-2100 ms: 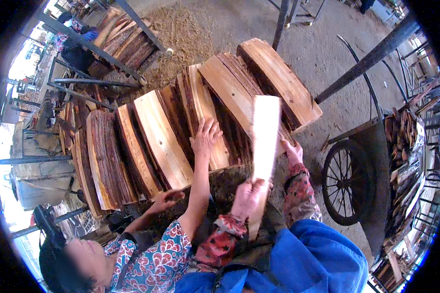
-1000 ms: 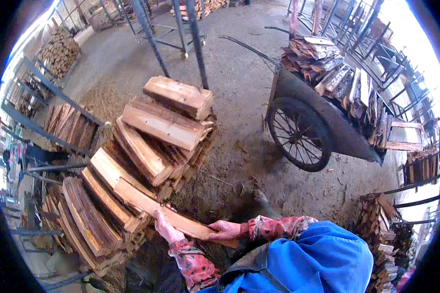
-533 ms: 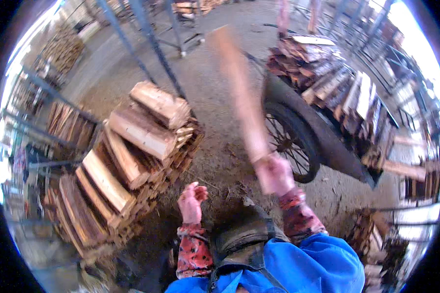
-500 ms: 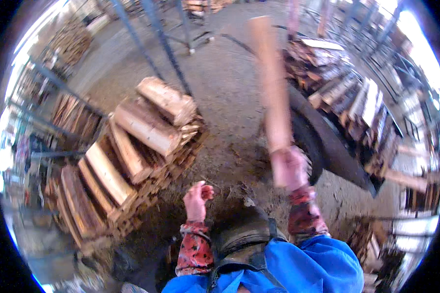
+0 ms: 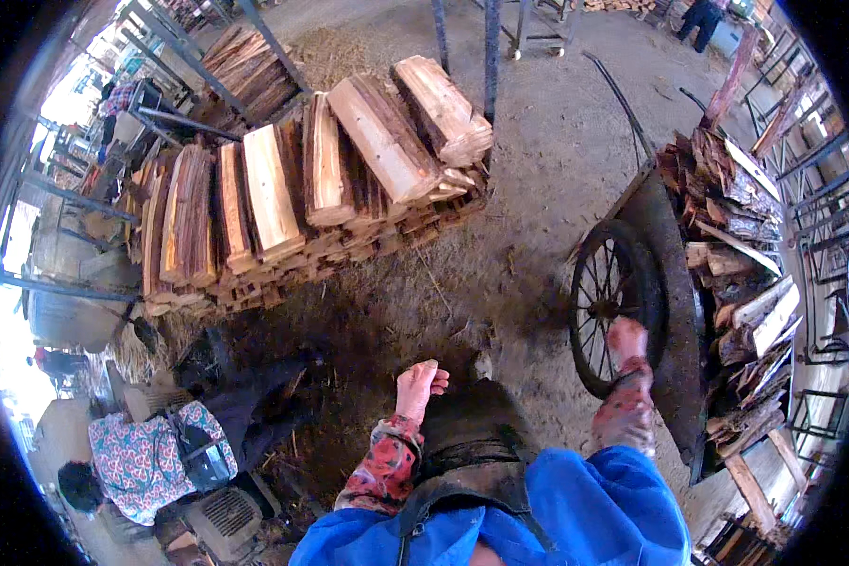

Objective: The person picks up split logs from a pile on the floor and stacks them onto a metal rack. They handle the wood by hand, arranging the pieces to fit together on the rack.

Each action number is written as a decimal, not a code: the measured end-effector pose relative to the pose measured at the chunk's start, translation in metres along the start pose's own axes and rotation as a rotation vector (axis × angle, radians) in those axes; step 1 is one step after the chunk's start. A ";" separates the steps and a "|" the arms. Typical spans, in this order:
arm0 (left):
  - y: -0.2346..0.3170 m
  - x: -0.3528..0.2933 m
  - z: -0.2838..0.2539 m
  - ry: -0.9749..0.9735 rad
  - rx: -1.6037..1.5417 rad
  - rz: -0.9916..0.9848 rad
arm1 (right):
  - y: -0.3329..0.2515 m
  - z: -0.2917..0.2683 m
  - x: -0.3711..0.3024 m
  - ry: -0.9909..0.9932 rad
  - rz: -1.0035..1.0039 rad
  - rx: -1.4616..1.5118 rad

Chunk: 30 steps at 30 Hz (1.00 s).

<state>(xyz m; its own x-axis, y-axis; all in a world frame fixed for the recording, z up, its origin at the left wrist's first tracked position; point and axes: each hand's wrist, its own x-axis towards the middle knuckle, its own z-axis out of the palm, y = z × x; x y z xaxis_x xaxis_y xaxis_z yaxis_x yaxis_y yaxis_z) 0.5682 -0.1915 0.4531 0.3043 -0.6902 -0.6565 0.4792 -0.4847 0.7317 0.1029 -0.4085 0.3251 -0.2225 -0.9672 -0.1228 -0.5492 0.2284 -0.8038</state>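
Note:
My left hand (image 5: pixel 420 390) hovers in front of my body, its fingers loosely curled with a gap between them and nothing held. Over the spoked wheel (image 5: pixel 598 309) of a cart, my right hand (image 5: pixel 625 341) is reached forward. Its fingers are hidden and a little blurred; no wood sticks out of it. The dark metal cart (image 5: pixel 674 325) carries a heap of split firewood (image 5: pixel 738 274) with bark on some pieces. Ahead to the left rises a neat stack of split logs (image 5: pixel 274 193), with thick pieces laid on top.
A person in a patterned top (image 5: pixel 160 462) bends beside a motor (image 5: pixel 224 524) at lower left. Blue metal posts (image 5: pixel 491 57) stand behind the log stack. Another wood pile (image 5: pixel 248 75) lies farther back. Someone in dark trousers (image 5: pixel 701 24) is at the far right.
The long split log that my right hand held upright is no longer in that hand. The view has turned right and the right hand now lies over the cart wheel.

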 end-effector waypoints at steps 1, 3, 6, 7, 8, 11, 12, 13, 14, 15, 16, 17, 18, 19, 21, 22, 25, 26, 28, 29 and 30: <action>-0.003 -0.004 0.000 -0.012 -0.004 -0.008 | 0.041 0.033 -0.032 -0.100 0.115 0.032; -0.017 -0.017 -0.009 0.018 -0.016 -0.021 | 0.065 0.086 -0.089 -0.494 0.416 0.178; -0.026 -0.034 -0.018 -0.008 -0.036 -0.004 | 0.088 0.135 -0.156 -0.727 0.605 0.460; -0.032 -0.040 -0.025 -0.003 -0.046 0.005 | 0.073 0.144 -0.175 -0.722 0.509 0.241; -0.038 -0.048 -0.033 -0.008 -0.062 0.023 | 0.065 0.147 -0.187 -0.704 0.407 0.025; -0.057 -0.071 -0.062 0.006 -0.074 0.057 | 0.040 0.147 -0.199 -0.767 0.354 0.044; -0.065 -0.079 -0.074 0.024 -0.109 0.061 | 0.029 0.147 -0.202 -0.764 0.341 0.028; -0.073 -0.088 -0.087 0.042 -0.144 0.064 | 0.018 0.148 -0.206 -0.761 0.329 0.012; -0.081 -0.099 -0.101 0.065 -0.185 0.070 | 0.003 0.148 -0.213 -0.763 0.311 -0.008; -0.089 -0.110 -0.113 0.093 -0.193 0.090 | -0.013 0.149 -0.222 -0.754 0.303 -0.032; -0.097 -0.121 -0.126 0.125 -0.200 0.113 | -0.038 0.153 -0.238 -0.749 0.292 -0.053; -0.104 -0.132 -0.137 0.145 -0.200 0.130 | -0.052 0.154 -0.251 -0.731 0.290 -0.069; -0.109 -0.141 -0.145 0.188 -0.216 0.116 | -0.049 0.161 -0.258 -0.728 0.242 -0.093; -0.118 -0.146 -0.155 0.198 -0.225 0.121 | -0.047 0.168 -0.266 -0.760 0.195 -0.117; -0.136 -0.157 -0.176 0.229 -0.249 0.123 | -0.058 0.185 -0.290 -0.833 0.106 -0.173; -0.142 -0.165 -0.183 0.285 -0.289 0.098 | -0.067 0.196 -0.300 -0.938 0.299 -0.175; -0.168 -0.189 -0.208 0.331 -0.290 0.140 | -0.103 0.214 -0.335 -1.071 -0.125 -0.500; -0.179 -0.193 -0.216 0.330 -0.383 0.083 | -0.104 0.223 -0.343 -1.074 0.011 -0.405; -0.191 -0.216 -0.223 0.379 -0.349 0.293 | -0.101 0.244 -0.351 -1.167 0.047 -0.291; -0.198 -0.229 -0.223 0.437 -0.333 0.400 | -0.100 0.258 -0.352 -1.239 0.058 -0.244; -0.204 -0.238 -0.225 0.519 -0.371 0.331 | -0.098 0.274 -0.352 -1.281 -0.094 -0.321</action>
<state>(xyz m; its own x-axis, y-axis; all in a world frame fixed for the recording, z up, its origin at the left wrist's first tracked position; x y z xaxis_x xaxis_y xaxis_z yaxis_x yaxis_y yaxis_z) 0.5829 0.1922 0.4184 0.7901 -0.3800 -0.4810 0.5144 -0.0158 0.8574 0.4562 -0.1210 0.2879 0.6420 -0.3605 -0.6766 -0.7255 -0.0002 -0.6883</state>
